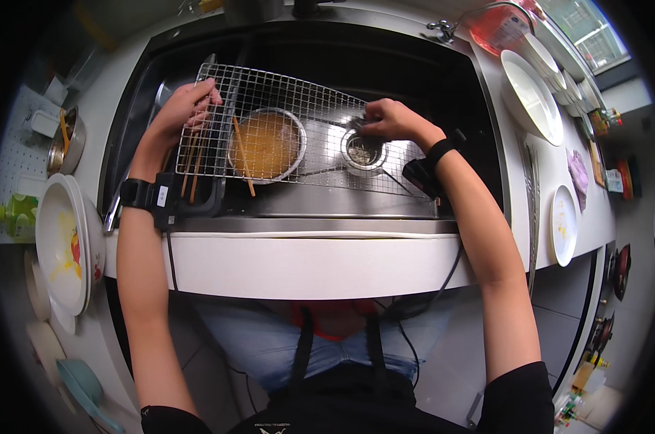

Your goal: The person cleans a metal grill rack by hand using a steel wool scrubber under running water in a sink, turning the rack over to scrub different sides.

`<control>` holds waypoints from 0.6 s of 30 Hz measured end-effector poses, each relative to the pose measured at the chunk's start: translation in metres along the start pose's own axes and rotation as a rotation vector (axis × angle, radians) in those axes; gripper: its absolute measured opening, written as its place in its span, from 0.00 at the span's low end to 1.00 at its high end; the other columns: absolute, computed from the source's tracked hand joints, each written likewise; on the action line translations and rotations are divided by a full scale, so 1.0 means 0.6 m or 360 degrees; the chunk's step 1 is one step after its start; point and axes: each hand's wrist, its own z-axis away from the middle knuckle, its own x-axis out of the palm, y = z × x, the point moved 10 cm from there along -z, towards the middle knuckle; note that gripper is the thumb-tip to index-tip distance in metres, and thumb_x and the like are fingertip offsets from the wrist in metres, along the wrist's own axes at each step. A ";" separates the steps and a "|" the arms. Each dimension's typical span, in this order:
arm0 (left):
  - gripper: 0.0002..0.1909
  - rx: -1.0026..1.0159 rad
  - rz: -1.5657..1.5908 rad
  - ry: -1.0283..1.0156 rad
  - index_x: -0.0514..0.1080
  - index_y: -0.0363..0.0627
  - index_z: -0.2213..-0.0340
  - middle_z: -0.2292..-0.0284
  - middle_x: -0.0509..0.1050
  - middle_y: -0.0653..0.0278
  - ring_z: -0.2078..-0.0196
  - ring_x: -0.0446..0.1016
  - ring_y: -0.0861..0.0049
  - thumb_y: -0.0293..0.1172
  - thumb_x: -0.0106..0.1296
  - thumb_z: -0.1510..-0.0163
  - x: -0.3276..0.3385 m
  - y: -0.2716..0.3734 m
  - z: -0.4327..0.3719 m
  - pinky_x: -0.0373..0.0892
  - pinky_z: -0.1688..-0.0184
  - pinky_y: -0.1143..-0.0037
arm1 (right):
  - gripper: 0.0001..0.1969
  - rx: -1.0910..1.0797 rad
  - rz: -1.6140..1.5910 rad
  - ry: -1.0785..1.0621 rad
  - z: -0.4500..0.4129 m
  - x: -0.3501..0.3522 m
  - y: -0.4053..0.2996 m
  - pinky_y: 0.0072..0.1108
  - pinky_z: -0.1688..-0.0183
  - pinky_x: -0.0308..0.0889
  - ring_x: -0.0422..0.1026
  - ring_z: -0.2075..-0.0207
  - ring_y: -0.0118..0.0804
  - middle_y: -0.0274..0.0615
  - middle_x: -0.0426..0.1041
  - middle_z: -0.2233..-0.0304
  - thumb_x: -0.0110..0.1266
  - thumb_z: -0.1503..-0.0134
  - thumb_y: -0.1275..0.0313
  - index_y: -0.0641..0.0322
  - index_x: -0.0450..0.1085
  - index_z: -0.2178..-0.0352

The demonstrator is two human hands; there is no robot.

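A metal wire grid rack (pixel 300 89) is held at a slant over the dark sink (pixel 327 202). My left hand (pixel 189 108) grips its left end. At the rack's right part, my right hand (pixel 395 119) holds a dark scrubber (pixel 358 123) against the wires; the fingers partly cover it. Beneath the mesh stands a round metal bowl (pixel 304 142) with cloudy orange-brown liquid. Wooden chopsticks (pixel 244 157) show by the bowl, one crossing its left side. The drain (pixel 363 152) lies under my right hand, with bits of residue in it.
Stacked, food-stained bowls (pixel 61 244) and a metal pot (pixel 73 142) stand on the left counter, near a teal dipper (pixel 83 385). To the right are white bowls (pixel 531 97), metal skewers (pixel 532 200), a stained plate (pixel 563 225) and a purple cloth (pixel 578 173). A tap (pixel 444 32) rises behind.
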 end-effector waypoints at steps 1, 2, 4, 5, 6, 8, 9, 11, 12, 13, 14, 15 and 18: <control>0.18 -0.0002 -0.0058 0.0010 0.66 0.42 0.74 0.90 0.54 0.81 0.92 0.50 0.96 0.41 0.35 0.37 -0.003 -0.001 -0.003 0.50 0.90 0.90 | 0.15 0.0248 0.0063 -0.0097 0.009 0.000 0.047 0.28 0.62 0.68 0.74 0.66 0.43 0.48 0.75 0.70 0.60 0.55 0.63 0.64 0.72 0.70; 0.18 0.0001 -0.0067 0.0012 0.66 0.42 0.74 0.90 0.54 0.81 0.92 0.50 0.96 0.42 0.35 0.37 -0.004 -0.004 -0.006 0.50 0.90 0.90 | 0.16 0.0472 0.0199 -0.0103 0.024 -0.001 0.098 0.28 0.62 0.69 0.75 0.65 0.43 0.49 0.75 0.69 0.61 0.59 0.66 0.65 0.73 0.69; 0.18 0.0007 -0.0096 0.0022 0.66 0.42 0.74 0.90 0.54 0.81 0.92 0.50 0.96 0.42 0.35 0.37 -0.006 0.001 -0.003 0.50 0.90 0.89 | 0.18 0.0657 0.0540 -0.0084 0.069 -0.022 0.168 0.28 0.60 0.70 0.75 0.63 0.44 0.49 0.76 0.65 0.62 0.63 0.68 0.64 0.74 0.67; 0.19 0.0007 -0.0082 0.0011 0.66 0.42 0.74 0.90 0.54 0.81 0.92 0.50 0.96 0.43 0.35 0.38 -0.004 0.001 -0.003 0.50 0.89 0.89 | 0.18 0.0891 0.0526 -0.0260 0.090 -0.016 0.216 0.27 0.60 0.69 0.75 0.64 0.42 0.49 0.76 0.68 0.62 0.64 0.69 0.63 0.75 0.67; 0.19 0.0009 -0.0060 0.0001 0.66 0.42 0.74 0.90 0.54 0.81 0.92 0.50 0.96 0.43 0.35 0.38 -0.001 0.002 -0.004 0.50 0.89 0.89 | 0.18 0.0931 0.0514 -0.0286 0.099 -0.024 0.230 0.27 0.61 0.70 0.75 0.65 0.41 0.48 0.76 0.69 0.61 0.64 0.68 0.63 0.75 0.68; 0.19 -0.0001 -0.0068 0.0000 0.66 0.42 0.74 0.90 0.53 0.81 0.92 0.50 0.95 0.43 0.35 0.38 0.005 0.001 -0.011 0.50 0.89 0.89 | 0.17 0.0977 0.0506 -0.0307 0.092 -0.037 0.245 0.27 0.62 0.70 0.75 0.67 0.41 0.47 0.76 0.70 0.61 0.64 0.68 0.63 0.75 0.68; 0.19 -0.0013 -0.0073 0.0007 0.66 0.42 0.74 0.90 0.53 0.81 0.92 0.50 0.95 0.43 0.35 0.38 0.009 0.000 -0.015 0.50 0.89 0.88 | 0.17 0.0849 0.0279 -0.0265 0.073 -0.045 0.229 0.26 0.65 0.70 0.75 0.70 0.40 0.46 0.76 0.72 0.61 0.62 0.67 0.65 0.73 0.69; 0.19 -0.0023 -0.0083 0.0048 0.66 0.42 0.74 0.90 0.53 0.81 0.92 0.50 0.95 0.44 0.35 0.38 -0.004 -0.003 -0.002 0.50 0.89 0.89 | 0.14 0.0560 0.0038 -0.0027 0.050 -0.078 0.103 0.23 0.72 0.68 0.73 0.76 0.34 0.42 0.74 0.77 0.59 0.58 0.66 0.66 0.71 0.73; 0.19 -0.0007 -0.0089 0.0041 0.66 0.42 0.73 0.90 0.53 0.81 0.92 0.50 0.95 0.44 0.35 0.38 0.002 0.005 -0.002 0.50 0.89 0.89 | 0.14 0.0291 0.0025 0.0160 0.030 -0.103 0.071 0.20 0.73 0.67 0.71 0.76 0.31 0.39 0.73 0.78 0.59 0.56 0.65 0.66 0.70 0.72; 0.19 -0.0007 -0.0098 0.0039 0.66 0.42 0.73 0.90 0.53 0.81 0.92 0.50 0.95 0.44 0.35 0.38 0.002 0.005 -0.001 0.50 0.89 0.89 | 0.15 0.0046 -0.0040 0.0277 0.030 -0.112 0.007 0.20 0.71 0.67 0.71 0.75 0.28 0.39 0.72 0.78 0.58 0.53 0.64 0.66 0.69 0.70; 0.19 -0.0008 -0.0097 0.0040 0.66 0.42 0.73 0.90 0.53 0.81 0.92 0.50 0.95 0.44 0.35 0.38 -0.001 0.003 0.000 0.50 0.89 0.89 | 0.18 -0.0258 -0.0238 0.0361 0.006 -0.102 -0.024 0.24 0.69 0.69 0.73 0.73 0.34 0.46 0.74 0.74 0.58 0.51 0.61 0.66 0.69 0.65; 0.19 -0.0009 -0.0056 0.0028 0.66 0.42 0.73 0.90 0.53 0.81 0.92 0.50 0.95 0.43 0.35 0.38 -0.002 0.000 0.001 0.50 0.89 0.89 | 0.18 -0.0462 -0.0416 0.0374 -0.003 -0.085 -0.061 0.22 0.68 0.68 0.72 0.72 0.33 0.45 0.73 0.72 0.57 0.49 0.60 0.65 0.69 0.64; 0.19 -0.0004 0.0001 -0.0021 0.66 0.42 0.73 0.90 0.54 0.81 0.92 0.50 0.95 0.43 0.35 0.37 0.005 -0.002 -0.005 0.50 0.89 0.89 | 0.16 -0.0587 -0.0037 0.0285 -0.004 -0.024 -0.113 0.29 0.62 0.68 0.73 0.67 0.44 0.48 0.74 0.69 0.56 0.50 0.62 0.64 0.69 0.65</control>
